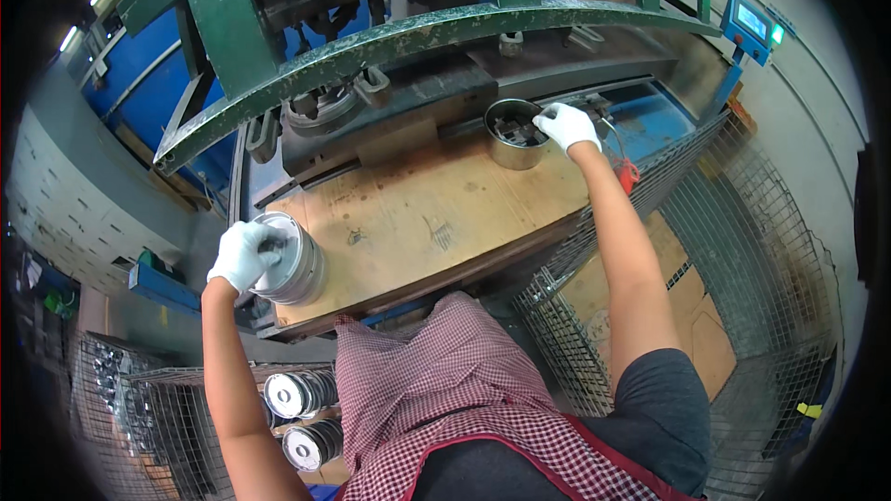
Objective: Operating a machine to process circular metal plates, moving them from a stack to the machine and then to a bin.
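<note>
Stack of metal discs on left end of counter; left hand curls fingers over top, cannot tell whether pinching disc. Farther right, metal pot of dark pieces; right hand at rim, fingertips' hold unclear. Sideways push could topple stack; tug on rim might tip pot. Counter wooden, stained. Green frame above, wire cage right, pale wall beyond.

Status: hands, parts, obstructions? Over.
Left hand on metal disc stack. Right hand at metal pot's rim, dark pieces inside. Green frame beyond both.
</note>
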Motion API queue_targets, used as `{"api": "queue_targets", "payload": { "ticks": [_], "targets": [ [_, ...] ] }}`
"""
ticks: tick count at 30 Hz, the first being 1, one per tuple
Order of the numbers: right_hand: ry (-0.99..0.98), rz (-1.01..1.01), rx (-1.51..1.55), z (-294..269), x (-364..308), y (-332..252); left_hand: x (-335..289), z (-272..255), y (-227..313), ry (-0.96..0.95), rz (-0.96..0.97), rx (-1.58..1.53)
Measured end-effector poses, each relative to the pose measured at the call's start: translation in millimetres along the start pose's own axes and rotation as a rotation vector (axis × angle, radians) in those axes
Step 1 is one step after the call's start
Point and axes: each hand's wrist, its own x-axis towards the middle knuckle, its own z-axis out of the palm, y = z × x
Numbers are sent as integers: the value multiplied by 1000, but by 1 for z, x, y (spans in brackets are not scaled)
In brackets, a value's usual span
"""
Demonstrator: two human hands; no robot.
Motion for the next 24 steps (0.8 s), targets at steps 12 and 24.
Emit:
{"api": "queue_targets", "payload": {
  "ticks": [12, 24],
  "targets": [
    [-61, -159, -215, -15, 2, -21, 39, 40, -35, 380, -377, 25],
    [459, -136, 500, 40, -39, -36, 49, 53, -23, 119, -629, 145]
  ]
}}
